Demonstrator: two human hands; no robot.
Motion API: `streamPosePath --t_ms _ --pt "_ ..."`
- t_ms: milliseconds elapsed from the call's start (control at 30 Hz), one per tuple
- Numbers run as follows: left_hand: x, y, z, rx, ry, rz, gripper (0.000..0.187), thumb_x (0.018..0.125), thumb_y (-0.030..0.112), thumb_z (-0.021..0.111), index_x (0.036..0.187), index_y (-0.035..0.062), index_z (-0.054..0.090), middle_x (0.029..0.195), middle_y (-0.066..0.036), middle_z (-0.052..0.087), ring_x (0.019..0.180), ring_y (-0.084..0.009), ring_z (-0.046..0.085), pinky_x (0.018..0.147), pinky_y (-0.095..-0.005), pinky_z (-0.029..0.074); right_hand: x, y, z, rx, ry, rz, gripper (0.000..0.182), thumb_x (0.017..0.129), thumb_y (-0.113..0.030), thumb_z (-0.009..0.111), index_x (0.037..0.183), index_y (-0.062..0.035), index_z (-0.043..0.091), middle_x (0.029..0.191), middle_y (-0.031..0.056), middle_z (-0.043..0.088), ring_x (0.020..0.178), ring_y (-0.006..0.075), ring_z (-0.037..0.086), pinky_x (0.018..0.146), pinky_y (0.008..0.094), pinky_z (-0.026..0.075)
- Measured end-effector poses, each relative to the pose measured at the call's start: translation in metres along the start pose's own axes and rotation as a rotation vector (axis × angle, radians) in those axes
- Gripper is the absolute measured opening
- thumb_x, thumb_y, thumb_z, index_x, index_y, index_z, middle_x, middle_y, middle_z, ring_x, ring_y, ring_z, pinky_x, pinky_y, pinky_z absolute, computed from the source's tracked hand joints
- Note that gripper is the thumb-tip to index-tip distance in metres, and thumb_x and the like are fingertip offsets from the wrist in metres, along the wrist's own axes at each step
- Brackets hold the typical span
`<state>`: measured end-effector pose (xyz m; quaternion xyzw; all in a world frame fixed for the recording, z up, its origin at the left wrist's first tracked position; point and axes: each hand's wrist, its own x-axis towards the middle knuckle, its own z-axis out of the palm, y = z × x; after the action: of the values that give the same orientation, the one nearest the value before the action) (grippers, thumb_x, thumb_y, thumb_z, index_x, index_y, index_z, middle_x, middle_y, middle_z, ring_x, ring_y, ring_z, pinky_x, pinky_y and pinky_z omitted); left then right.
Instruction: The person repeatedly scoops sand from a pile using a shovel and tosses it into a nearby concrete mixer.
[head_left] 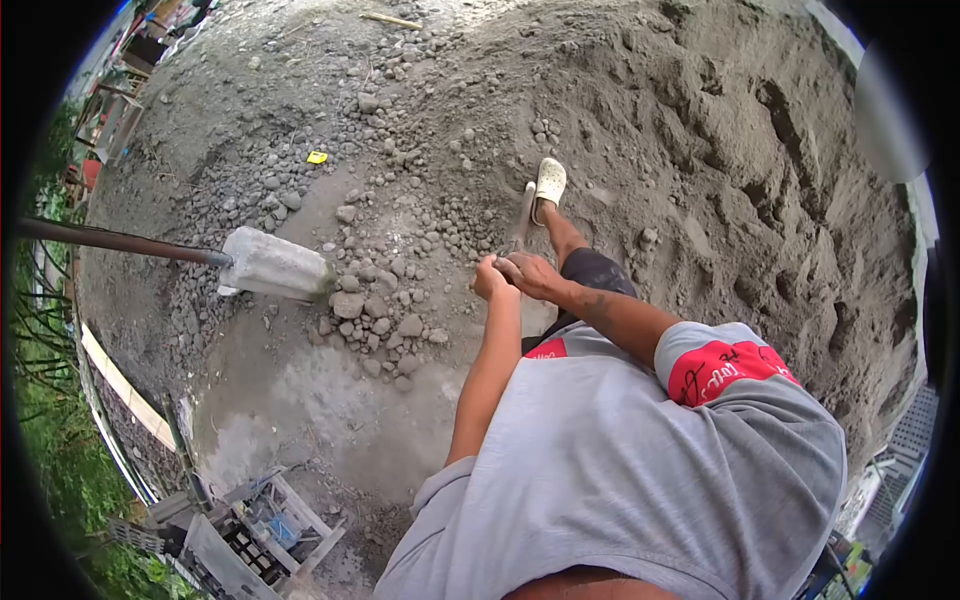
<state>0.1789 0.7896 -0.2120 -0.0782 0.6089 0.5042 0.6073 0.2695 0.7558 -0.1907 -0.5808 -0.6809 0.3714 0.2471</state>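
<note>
My left hand (492, 279) and my right hand (532, 275) are close together in front of my waist, fingers closed. Both seem wrapped round the near end of a narrow grey long-handled tool (522, 222). It extends away from me towards my foot, and its far end lies beside a cream clog (550, 182). The angle hides what kind of tool it is. Loose stones (410, 326) lie on the ground left of my hands.
Right of me rises a large mound of grey sand (760, 160). A concrete block (272, 264) with a rusty pole (120, 241) stands to the left. A dusty machine-like frame (270, 535) sits lower left. A small yellow object (317, 157) lies among the gravel.
</note>
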Motion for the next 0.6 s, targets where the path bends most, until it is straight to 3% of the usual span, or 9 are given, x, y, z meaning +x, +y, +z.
streamPosePath --t_ms 67,167,200,267,300,333,400,467,600 --pt "-0.029 0.003 0.008 -0.045 0.115 -0.057 0.023 0.066 0.009 0.064 0.08 -0.0065 0.055 0.08 -0.015 0.058 0.058 -0.0206 0.056 0.051 -0.032 0.046 -0.002 0.024 -0.015 -0.121 0.129 -0.089 0.032 0.089 -0.029 0.041 0.099 -0.0012 0.054 0.093 0.0168 0.056 0.095 0.0333 0.051 0.081 0.0384 0.04" --pt "-0.017 -0.003 0.013 0.156 0.424 0.087 0.024 0.068 0.01 0.065 0.075 -0.0088 0.053 0.072 -0.016 0.057 0.053 -0.0225 0.055 0.048 -0.0338 0.043 0.001 0.037 -0.061 -0.07 0.222 0.108 0.035 0.089 -0.031 0.041 0.098 0.0 0.055 0.095 0.0187 0.056 0.098 0.0339 0.049 0.082 0.0395 0.038" --pt "-0.02 0.0 0.008 0.187 0.435 0.065 0.024 0.067 0.009 0.065 0.076 -0.0095 0.053 0.071 -0.017 0.057 0.052 -0.0227 0.055 0.046 -0.0336 0.043 0.006 0.058 -0.066 -0.092 0.245 0.16 0.037 0.089 -0.033 0.041 0.098 0.0003 0.055 0.096 0.0193 0.056 0.097 0.0342 0.05 0.082 0.0399 0.038" --pt "-0.006 -0.002 -0.019 0.3 0.518 0.048 0.021 0.066 0.007 0.063 0.073 -0.0096 0.052 0.063 -0.016 0.054 0.048 -0.0224 0.052 0.04 -0.0338 0.039 0.012 0.063 -0.089 -0.138 0.171 0.256 0.044 0.089 -0.039 0.04 0.098 0.0019 0.056 0.094 0.0206 0.057 0.093 0.0353 0.053 0.079 0.041 0.04" --pt "0.013 -0.006 -0.043 0.245 0.524 0.023 0.019 0.065 0.005 0.062 0.07 -0.009 0.051 0.06 -0.015 0.052 0.045 -0.0229 0.05 0.039 -0.0359 0.038 0.024 0.09 -0.09 -0.099 0.068 0.487 0.047 0.088 -0.041 0.041 0.099 0.0022 0.056 0.094 0.0219 0.057 0.091 0.0359 0.054 0.077 0.0417 0.04" --pt "0.042 -0.014 -0.079 0.25 0.482 0.027 0.019 0.066 0.006 0.06 0.071 -0.0092 0.05 0.06 -0.015 0.051 0.045 -0.0239 0.049 0.038 -0.0376 0.037 0.044 0.122 -0.088 -0.059 -0.03 0.706 0.05 0.087 -0.044 0.041 0.1 0.0025 0.056 0.094 0.0232 0.057 0.089 0.0364 0.055 0.076 0.0424 0.041" --pt "0.065 0.0 -0.107 0.324 0.595 -0.093 0.015 0.071 0.007 0.057 0.075 -0.0075 0.052 0.058 -0.014 0.05 0.044 -0.0232 0.048 0.041 -0.0365 0.037 0.073 0.177 -0.074 0.003 -0.008 0.704 0.056 0.084 -0.049 0.044 0.1 0.0019 0.058 0.094 0.0234 0.059 0.091 0.0363 0.056 0.077 0.0422 0.041" --pt "0.099 0.003 -0.139 0.337 0.666 -0.159 0.013 0.072 0.007 0.057 0.073 -0.0059 0.053 0.056 -0.013 0.049 0.043 -0.0231 0.046 0.042 -0.0359 0.036 0.107 0.205 -0.052 0.061 -0.131 0.888 0.059 0.08 -0.054 0.047 0.099 0.0013 0.06 0.097 0.0229 0.06 0.093 0.0359 0.056 0.077 0.042 0.041" --pt "0.076 0.025 -0.099 0.471 0.764 0.062 0.019 0.07 0.005 0.059 0.084 -0.0066 0.053 0.061 -0.012 0.05 0.045 -0.018 0.044 0.042 -0.0318 0.035 0.176 0.253 0.007 0.468 -0.039 1.055 0.058 0.076 -0.049 0.058 0.094 0.0057 0.058 0.085 0.0175 0.06 0.082 0.0277 0.057 0.076 0.0371 0.043"
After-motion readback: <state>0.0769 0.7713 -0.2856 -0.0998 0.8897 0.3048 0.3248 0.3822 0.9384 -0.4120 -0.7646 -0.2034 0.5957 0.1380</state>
